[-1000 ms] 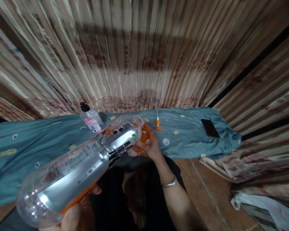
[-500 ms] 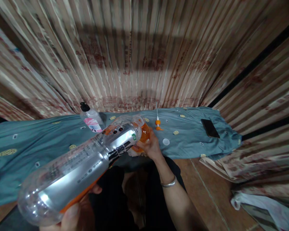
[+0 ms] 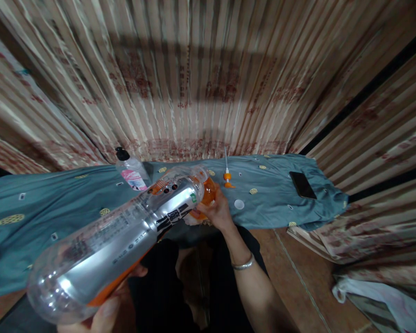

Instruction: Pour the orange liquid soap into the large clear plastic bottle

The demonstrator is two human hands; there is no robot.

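Observation:
My left hand point(image 3: 107, 305) is wrapped round the base of a large clear plastic bottle point(image 3: 118, 249) with a silver and orange label. The bottle is tilted, its neck end pointing up and to the right. That end meets an orange translucent bottle point(image 3: 208, 192), whose mouth is hidden behind the clear one. Closed round the orange bottle is my right hand point(image 3: 217, 210), with a silver bangle at the wrist. An orange pump head point(image 3: 228, 178) with a white tube lies on the cloth beyond my right hand, and a small white disc point(image 3: 239, 204) lies nearby.
A teal patterned cloth point(image 3: 270, 203) covers the long surface ahead. On its left stands a clear pump bottle point(image 3: 133, 173) with a black top and pink label; a black phone point(image 3: 302, 185) lies on the right. Striped curtains point(image 3: 208, 83) hang behind. A white bag point(image 3: 384, 296) is low right.
The base of the large clear bottle has shifted very slightly right in my left hand's grip. My right hand and the orange bottle stay in place.

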